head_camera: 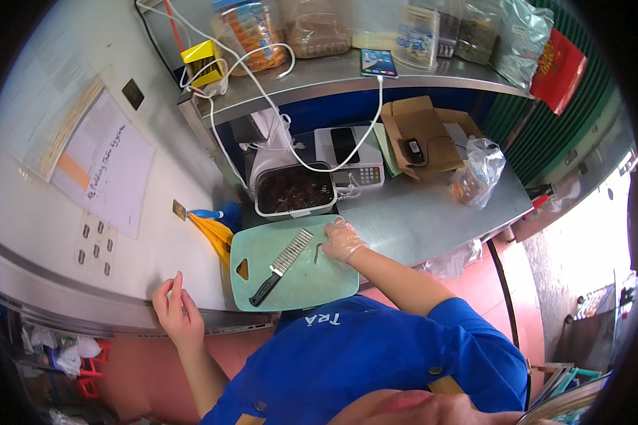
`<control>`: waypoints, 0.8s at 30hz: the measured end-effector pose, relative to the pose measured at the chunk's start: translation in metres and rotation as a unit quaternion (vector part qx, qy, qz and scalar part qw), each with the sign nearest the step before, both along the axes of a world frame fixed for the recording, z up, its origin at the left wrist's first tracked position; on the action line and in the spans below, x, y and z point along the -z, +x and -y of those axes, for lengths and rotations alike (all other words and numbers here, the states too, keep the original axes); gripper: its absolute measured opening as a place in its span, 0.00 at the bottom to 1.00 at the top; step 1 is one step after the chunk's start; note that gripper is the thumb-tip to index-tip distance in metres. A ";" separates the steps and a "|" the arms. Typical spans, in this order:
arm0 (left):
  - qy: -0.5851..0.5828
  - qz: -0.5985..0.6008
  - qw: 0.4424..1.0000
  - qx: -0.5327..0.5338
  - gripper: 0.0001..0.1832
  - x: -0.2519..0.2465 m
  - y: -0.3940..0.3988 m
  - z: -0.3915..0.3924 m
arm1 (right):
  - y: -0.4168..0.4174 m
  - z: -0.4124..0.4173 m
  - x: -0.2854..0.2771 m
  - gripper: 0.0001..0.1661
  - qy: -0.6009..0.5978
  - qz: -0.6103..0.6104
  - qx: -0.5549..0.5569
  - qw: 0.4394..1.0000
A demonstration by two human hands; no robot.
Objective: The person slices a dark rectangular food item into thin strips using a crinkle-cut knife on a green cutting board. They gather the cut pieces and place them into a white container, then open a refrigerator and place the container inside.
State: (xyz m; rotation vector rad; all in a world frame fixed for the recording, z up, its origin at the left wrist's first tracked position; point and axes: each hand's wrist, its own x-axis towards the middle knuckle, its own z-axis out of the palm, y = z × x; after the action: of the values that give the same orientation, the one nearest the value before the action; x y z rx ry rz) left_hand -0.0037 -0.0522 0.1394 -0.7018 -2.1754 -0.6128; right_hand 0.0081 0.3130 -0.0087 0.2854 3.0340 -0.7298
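Note:
A pale green cutting board (292,281) lies on the steel counter before me. On it rests a crinkle cutter knife (292,252) with a wavy metal blade and black handle. My right hand (343,240), in a clear plastic glove, touches the board's right part; whether its fingers hold anything cannot be told. Beside its fingertips lies a thin dark strip (317,253). Behind the board stands a plastic tub (296,191) of dark, glossy pieces. My left hand (178,311) is bare and raised in the air left of the board, fingers apart, holding nothing.
Behind the tub is a white electronic device with keypad (371,176); an opened cardboard box (422,127) and a bagged cup (476,178) stand to the right. A phone (378,62) lies on the shelf (319,87), its white cable hanging down. A yellow cloth (212,236) hangs at left.

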 end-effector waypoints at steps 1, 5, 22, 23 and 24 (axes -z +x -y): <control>0.014 0.050 0.998 0.023 0.20 0.003 -0.002 -0.003 | 0.000 -0.001 0.010 0.22 -0.005 -0.002 0.019 1.000; -0.052 0.315 0.943 0.093 0.21 0.044 -0.006 -0.027 | -0.007 0.007 0.022 0.21 -0.041 0.024 0.024 0.999; -0.235 0.447 0.861 0.061 0.34 0.140 0.006 -0.059 | -0.001 0.056 0.017 0.15 0.027 0.021 -0.070 0.997; -0.231 0.454 0.858 0.066 0.35 0.140 0.009 -0.058 | 0.000 0.058 0.019 0.15 0.028 0.002 -0.074 0.997; -0.219 0.457 0.859 0.070 0.35 0.139 0.011 -0.056 | -0.001 0.062 0.017 0.15 0.035 0.015 -0.078 0.996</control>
State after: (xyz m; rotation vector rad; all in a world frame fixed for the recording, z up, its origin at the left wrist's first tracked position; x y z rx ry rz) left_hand 0.0078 0.0037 0.0005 -0.9305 -3.2429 -0.5932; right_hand 0.0071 0.2512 -0.0253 0.0575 3.0147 -0.6048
